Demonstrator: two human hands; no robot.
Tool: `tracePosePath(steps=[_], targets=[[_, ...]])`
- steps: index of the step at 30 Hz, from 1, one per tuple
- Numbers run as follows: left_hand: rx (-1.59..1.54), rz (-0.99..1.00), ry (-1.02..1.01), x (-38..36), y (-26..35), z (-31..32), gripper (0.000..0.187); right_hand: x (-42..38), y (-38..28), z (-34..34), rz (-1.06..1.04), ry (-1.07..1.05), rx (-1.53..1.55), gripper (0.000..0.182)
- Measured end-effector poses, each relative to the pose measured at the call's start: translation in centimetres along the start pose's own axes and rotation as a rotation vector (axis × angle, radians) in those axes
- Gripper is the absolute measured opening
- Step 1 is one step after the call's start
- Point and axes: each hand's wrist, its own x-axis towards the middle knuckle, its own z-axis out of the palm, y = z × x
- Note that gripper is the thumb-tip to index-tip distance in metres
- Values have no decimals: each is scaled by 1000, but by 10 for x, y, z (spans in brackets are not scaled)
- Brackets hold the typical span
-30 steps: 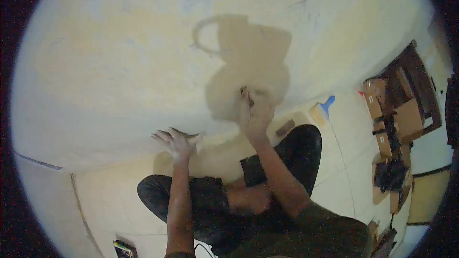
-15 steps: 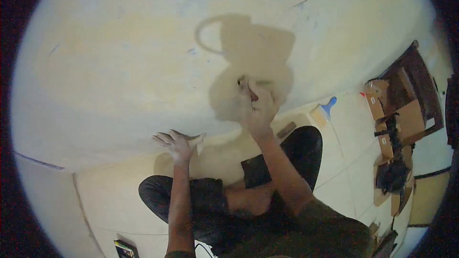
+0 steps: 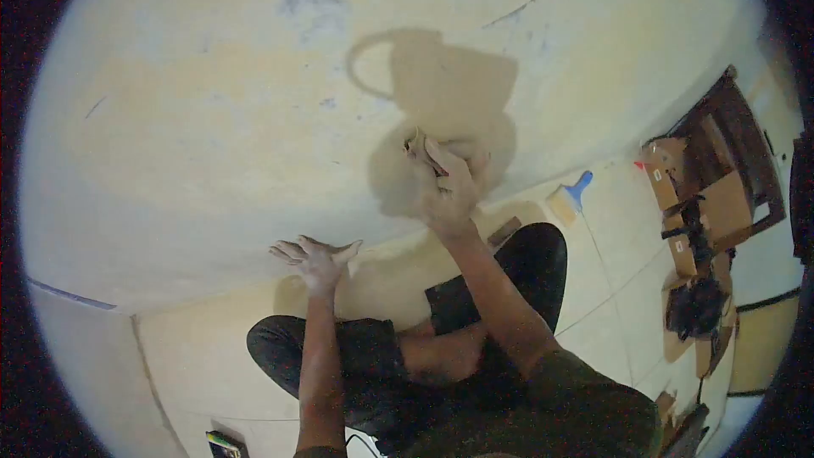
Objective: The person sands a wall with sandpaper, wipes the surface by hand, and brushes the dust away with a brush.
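Observation:
A pale wall (image 3: 212,119) with faint yellow patches and dark smudges fills the upper view. My right hand (image 3: 449,182) is closed round a small folded piece, perhaps sandpaper (image 3: 418,146), held at the wall; its far side is hidden by the fingers. My left hand (image 3: 318,265) has its fingers spread near the foot of the wall, holding nothing, with whitish dust on it. Shadows of my head and hand fall on the wall around the right hand.
A brush with a blue handle (image 3: 578,189) lies on the floor right of my knee. Beside that knee is a small brown block (image 3: 505,231). Cardboard boxes (image 3: 729,212) and dark items stand at the right. A small dark box (image 3: 225,444) lies at the lower left.
My right hand has moved slightly left with the folded piece. My left hand has hardly moved. The view has shifted a little.

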Motion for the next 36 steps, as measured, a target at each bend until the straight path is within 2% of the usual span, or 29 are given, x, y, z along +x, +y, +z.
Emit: tracePosePath(steps=[2, 3, 4, 6, 7, 9, 11, 13, 15, 16, 18, 20, 21, 23, 24, 27, 29, 30, 32, 34, 36], targets=[[-3, 30, 40, 8, 1, -6, 156, -22, 16, -3, 53, 17, 101, 32], [-4, 52, 57, 11, 0, -9, 156, -41, 25, -7, 165, 25, 153, 34], [16, 11, -13, 7, -2, -9, 158, -63, 35, -12, 277, 29, 206, 36], [50, -73, -146, -1, 0, -6, 164, -63, 36, -8, 360, 49, 347, 36], [54, -71, -166, -2, -1, 1, 162, -48, 22, 1, 340, 63, 435, 35], [45, -33, -191, -7, -8, 3, 159, -18, -3, -2, 195, 61, 304, 33], [10, 8, -122, -6, -9, 1, 157, 20, -14, -3, -100, 6, -105, 33], [-9, 36, -25, 7, -1, -5, 157, 18, -12, -16, -131, -57, -124, 31], [8, 66, 27, 14, 0, -12, 158, -16, 10, -23, -108, -93, -98, 30], [3, 62, 30, 12, -3, -10, 158, -56, 39, -22, -52, -98, -71, 31], [-9, 45, 33, 5, -4, -3, 158, -71, 50, -16, -12, -66, -25, 33], [91, 39, -69, 12, -1, -6, 158, -46, 22, -6, -18, 24, 6, 35], [132, 48, -142, 6, 0, -11, 158, -31, 3, -6, -54, -22, -61, 35], [43, 35, -63, 6, 0, -8, 147, 6, -21, -3, -140, -107, -181, 38], [-1, 18, -15, 6, 1, -8, 143, 1, -19, -6, -125, -128, -216, 37], [-50, -123, -106, -2, 4, -10, 137, -29, 0, -10, -102, -166, -258, 38], [-38, -144, -159, -7, 3, -9, 139, -58, 12, -18, -43, -175, -236, 38], [-34, -154, -184, -8, 4, -6, 140, -52, 10, -11, -54, -113, -195, 37], [84, -17, -298, -5, -4, 1, 145, -45, 7, 4, -55, 6, -120, 36], [49, 59, -239, -10, -7, -2, 146, 10, -34, 7, -107, -24, -135, 31], [-116, -6, 74, 1, -1, 1, 139, 27, -44, 7, -134, -40, -135, 27]])
